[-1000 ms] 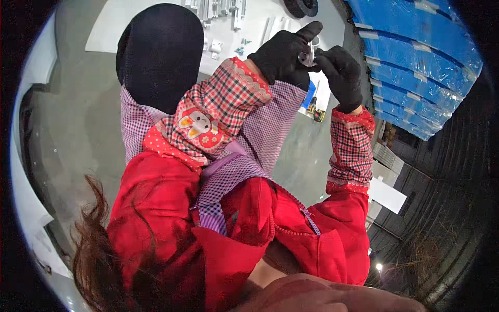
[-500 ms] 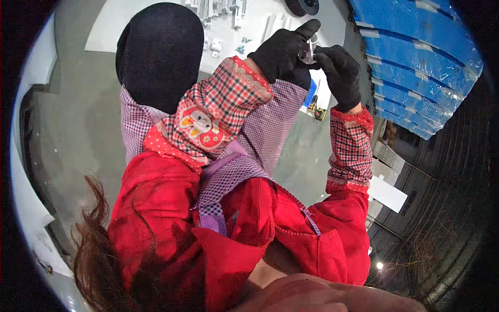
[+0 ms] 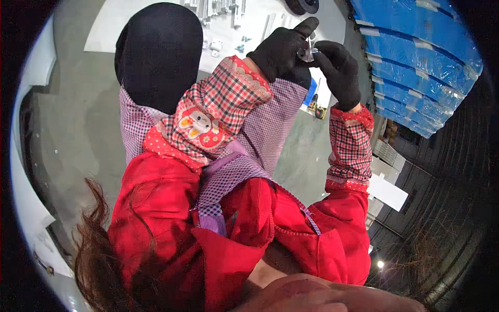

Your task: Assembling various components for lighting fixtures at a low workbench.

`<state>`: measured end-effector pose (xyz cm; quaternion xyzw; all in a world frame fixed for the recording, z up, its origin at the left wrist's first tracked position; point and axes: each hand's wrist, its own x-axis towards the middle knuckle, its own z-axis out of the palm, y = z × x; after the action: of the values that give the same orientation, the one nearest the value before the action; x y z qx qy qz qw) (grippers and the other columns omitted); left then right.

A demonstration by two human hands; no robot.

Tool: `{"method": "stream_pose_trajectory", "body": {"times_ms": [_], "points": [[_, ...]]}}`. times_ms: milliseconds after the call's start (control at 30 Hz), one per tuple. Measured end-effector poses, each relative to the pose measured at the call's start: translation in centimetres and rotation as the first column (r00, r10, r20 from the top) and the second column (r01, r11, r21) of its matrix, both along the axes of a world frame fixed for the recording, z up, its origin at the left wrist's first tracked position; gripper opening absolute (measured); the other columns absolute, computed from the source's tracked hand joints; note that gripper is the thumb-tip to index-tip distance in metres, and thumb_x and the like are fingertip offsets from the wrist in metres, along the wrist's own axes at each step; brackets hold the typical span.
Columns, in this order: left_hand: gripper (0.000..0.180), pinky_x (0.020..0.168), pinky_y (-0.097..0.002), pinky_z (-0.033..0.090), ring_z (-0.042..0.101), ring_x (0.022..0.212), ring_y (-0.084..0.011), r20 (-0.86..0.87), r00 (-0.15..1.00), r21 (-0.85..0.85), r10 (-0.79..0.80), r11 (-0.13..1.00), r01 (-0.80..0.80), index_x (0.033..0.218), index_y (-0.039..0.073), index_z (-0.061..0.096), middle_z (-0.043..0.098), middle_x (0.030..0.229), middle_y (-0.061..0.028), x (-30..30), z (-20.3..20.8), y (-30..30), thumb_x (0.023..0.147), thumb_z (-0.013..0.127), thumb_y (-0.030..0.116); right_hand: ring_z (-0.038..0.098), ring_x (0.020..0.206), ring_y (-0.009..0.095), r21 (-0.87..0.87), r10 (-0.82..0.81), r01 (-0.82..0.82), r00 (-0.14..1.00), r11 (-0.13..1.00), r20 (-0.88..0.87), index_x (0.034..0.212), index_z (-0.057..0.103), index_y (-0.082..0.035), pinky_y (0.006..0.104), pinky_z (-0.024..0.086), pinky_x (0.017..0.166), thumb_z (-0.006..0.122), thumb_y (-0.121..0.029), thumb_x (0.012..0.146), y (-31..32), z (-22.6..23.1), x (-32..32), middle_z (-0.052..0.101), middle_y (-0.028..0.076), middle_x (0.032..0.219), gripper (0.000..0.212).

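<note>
My left hand (image 3: 279,53), in a black glove, grips a small shiny metal bracket-like piece (image 3: 306,56) above my knee. The bracket's exact shape is partly hidden by the fingers. On its other side my right hand (image 3: 340,72), also gloved in black, is closed in a pinch. Its thumb and fingertips meet the piece's right edge, where a small pale bit shows, too small to name. A white sheet (image 3: 104,39) lies beyond my hands. On it are a white metal fitting (image 3: 215,48) and a little cluster of screws (image 3: 240,47).
Several metal profile pieces (image 3: 236,15) lie at the far side of the sheet, with a black roll (image 3: 304,5) to their right. A yellow and black power tool (image 3: 317,108) is on the floor below my hands. A blue, film-wrapped stack (image 3: 416,62) stands at the right.
My right hand's fingers have shifted slightly and turned against the metal piece. My left hand keeps its hold almost in the same spot.
</note>
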<state>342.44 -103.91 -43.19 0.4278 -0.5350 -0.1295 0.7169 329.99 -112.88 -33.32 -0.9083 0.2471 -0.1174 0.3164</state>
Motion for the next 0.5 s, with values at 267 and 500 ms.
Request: {"method": "stream_pose_trajectory", "body": {"times_ms": [267,500], "points": [[0.085,0.065,-0.0337,0.05,0.063,0.074,-0.0292,0.063,0.985,-0.108,0.161,0.982,-0.153,0.128,-0.006,0.032,0.062,0.085,-0.0188,-0.5,-1.3,-1.0,0.064,0.078,0.026,0.06,0.076,0.013,-0.062,0.063,-0.078,0.974,0.995,-0.219,0.096,0.059,0.001,0.025,0.047,0.067,0.06,-0.006,0.081,-0.2,0.4,-0.1,0.063,0.01,0.085,0.016],[0.082,0.066,-0.0335,0.05,0.063,0.072,-0.0296,0.006,0.999,-0.003,0.034,0.999,-0.034,0.128,-0.005,0.033,0.062,0.082,-0.0186,-0.2,-0.5,-0.4,0.064,0.076,0.022,0.061,0.077,0.016,0.09,0.015,-0.01,0.998,0.996,-0.062,0.091,0.06,0.002,0.027,0.047,0.067,0.06,-0.007,0.081,-0.2,0.3,-0.1,0.063,0.012,0.085,0.013]]}}
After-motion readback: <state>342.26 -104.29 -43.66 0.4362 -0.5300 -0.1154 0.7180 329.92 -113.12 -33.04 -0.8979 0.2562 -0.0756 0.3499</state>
